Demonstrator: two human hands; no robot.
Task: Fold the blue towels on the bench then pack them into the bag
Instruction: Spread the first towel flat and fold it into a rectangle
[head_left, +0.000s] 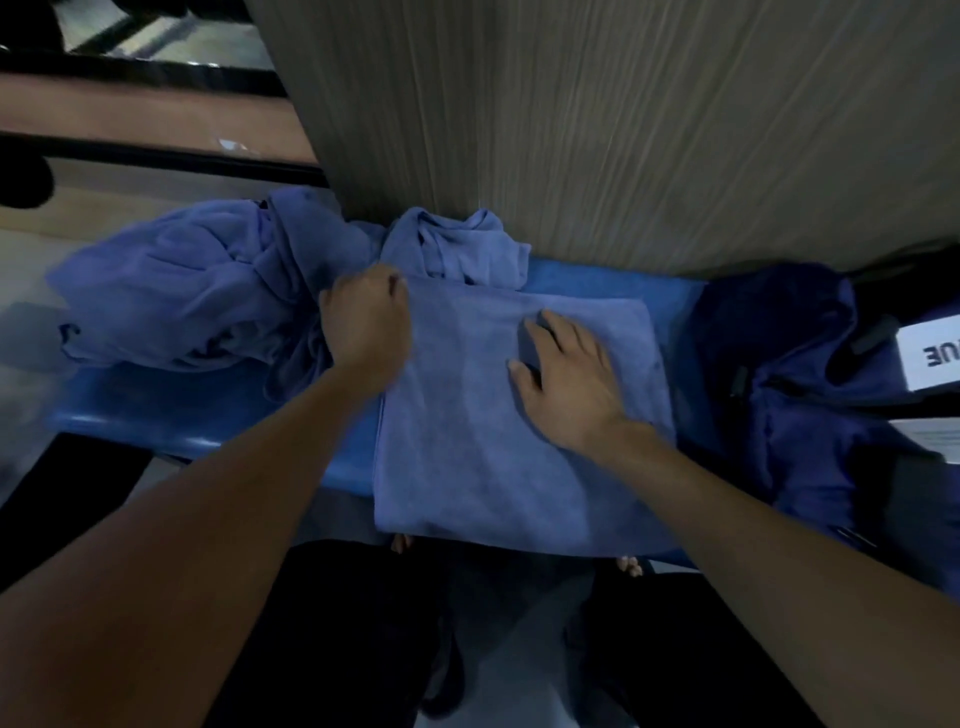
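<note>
Towel (498, 441), folded flat into a rectangle, is spread on the blue bench (208, 410), its near edge hanging over the front. It is pressed under the right hand (566, 379), whose fingers are laid out straight. Its far left corner is gripped by the curled left hand (369, 322). Crumpled blue towels (197, 291) are heaped beyond and left of that hand. Right of the flat hand, a dark blue bag (800, 374) is set.
</note>
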